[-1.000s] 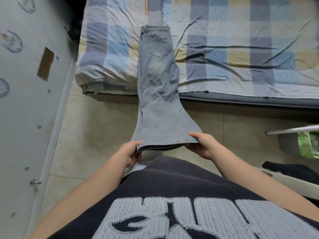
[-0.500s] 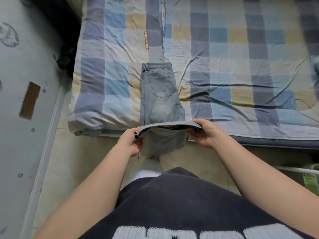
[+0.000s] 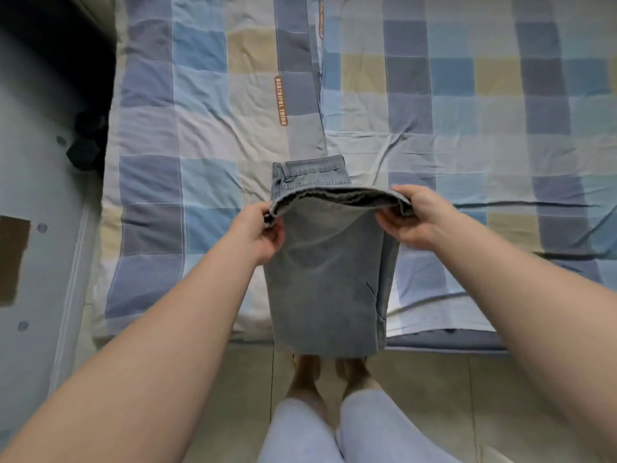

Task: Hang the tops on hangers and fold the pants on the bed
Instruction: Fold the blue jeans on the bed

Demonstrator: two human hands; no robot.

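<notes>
A pair of light grey-blue jeans (image 3: 327, 279) lies lengthwise on the checked bed (image 3: 187, 195), folded over on itself, with the fold hanging just past the bed's near edge. Only the waistband (image 3: 310, 172) shows beyond the leg hems. My left hand (image 3: 260, 233) pinches the left corner of the hems. My right hand (image 3: 412, 217) pinches the right corner. Both hold the hems lifted a little, just short of the waistband. No tops or hangers are in view.
The bed cover has blue, grey and beige squares and an orange label (image 3: 281, 100). A grey wall or door (image 3: 36, 262) runs along the left, with a dark object (image 3: 85, 152) in the gap beside the bed. My feet (image 3: 329, 372) stand on beige floor tiles.
Both hands carried the leg hems up from near the floor and forward over the jeans, doubling the legs over toward the waistband. The view tilted down and closer to the bed.
</notes>
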